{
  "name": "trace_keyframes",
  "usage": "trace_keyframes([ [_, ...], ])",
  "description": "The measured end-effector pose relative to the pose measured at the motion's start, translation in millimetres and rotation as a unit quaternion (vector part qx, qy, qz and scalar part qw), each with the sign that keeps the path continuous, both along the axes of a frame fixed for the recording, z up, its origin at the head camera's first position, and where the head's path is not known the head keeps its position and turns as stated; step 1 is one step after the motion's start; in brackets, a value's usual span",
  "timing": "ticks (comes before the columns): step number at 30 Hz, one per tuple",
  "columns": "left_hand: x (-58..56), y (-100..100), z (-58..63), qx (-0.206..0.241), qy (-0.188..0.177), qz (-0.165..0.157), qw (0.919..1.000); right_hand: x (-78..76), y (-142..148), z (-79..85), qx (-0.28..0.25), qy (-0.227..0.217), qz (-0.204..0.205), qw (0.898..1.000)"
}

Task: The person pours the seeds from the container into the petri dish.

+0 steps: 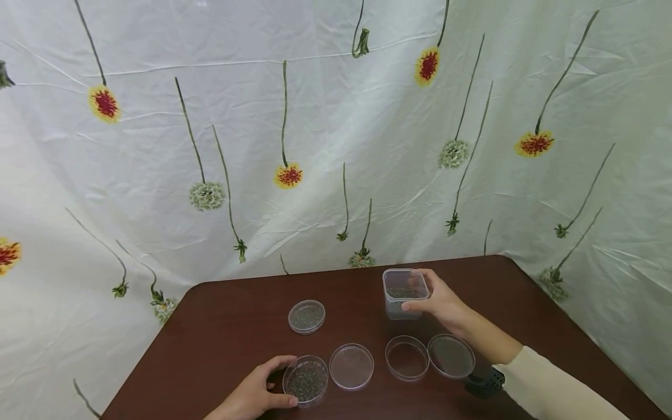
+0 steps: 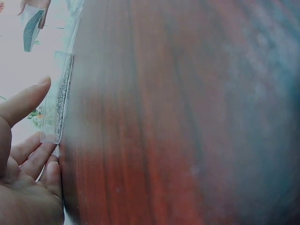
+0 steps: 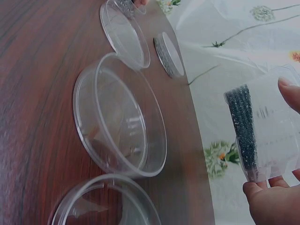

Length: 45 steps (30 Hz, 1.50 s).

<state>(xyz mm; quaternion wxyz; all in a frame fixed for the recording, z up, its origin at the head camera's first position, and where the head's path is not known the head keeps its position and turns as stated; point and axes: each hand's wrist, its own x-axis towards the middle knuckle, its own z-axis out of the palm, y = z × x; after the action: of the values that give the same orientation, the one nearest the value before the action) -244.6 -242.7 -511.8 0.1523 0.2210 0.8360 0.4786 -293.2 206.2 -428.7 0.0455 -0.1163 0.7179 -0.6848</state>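
My right hand [image 1: 443,303] grips a clear square plastic container [image 1: 396,308], thumb on the near side and fingers round the far right. Dark fine grains fill the bottom of the container [image 3: 244,133], which is held up off the table. At the front left, the thumb and fingers of my left hand [image 1: 261,385] span the left side of a round clear petri dish [image 1: 307,402] holding a layer of similar dark grains. That petri dish [image 2: 58,101] shows edge-on in the left wrist view, fingers at its lower end.
Right of the left hand's dish lie a clear round lid or dish [image 1: 352,366], an open petri dish [image 1: 406,359] and another clear round piece [image 1: 451,356]. A covered petri dish with grains [image 1: 307,317] stands farther back on the dark wooden table [image 1: 236,321]. Flowered cloth [image 1: 315,116] hangs behind.
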Motion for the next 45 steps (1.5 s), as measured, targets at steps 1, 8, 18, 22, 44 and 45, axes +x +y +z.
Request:
trace_keyframes([
  [1,-3.5,-2,-5.8,0.008,-0.007,0.001,0.9999,0.1,3,-1.0,0.003,0.001,-0.003,1.0],
  [8,-12.7,-6,-21.0,0.022,-0.026,0.007,0.9994,1.9,23,-4.3,0.012,0.004,-0.012,1.0],
  [18,7.8,5,13.8,0.009,-0.009,-0.005,0.9999,4.5,55,-6.9,0.048,0.012,-0.03,0.998],
  [22,11.0,7,18.8,-0.006,0.003,-0.009,0.9999,7.2,69,-9.5,0.055,0.02,-0.029,0.998],
  [44,16.8,10,24.2,0.006,-0.008,0.001,0.9999,21.2,126,-28.9,0.097,0.026,-0.049,0.994],
  [45,16.7,10,24.1,0.007,-0.008,0.001,0.9999,21.9,129,-29.6,0.104,0.026,-0.05,0.993],
])
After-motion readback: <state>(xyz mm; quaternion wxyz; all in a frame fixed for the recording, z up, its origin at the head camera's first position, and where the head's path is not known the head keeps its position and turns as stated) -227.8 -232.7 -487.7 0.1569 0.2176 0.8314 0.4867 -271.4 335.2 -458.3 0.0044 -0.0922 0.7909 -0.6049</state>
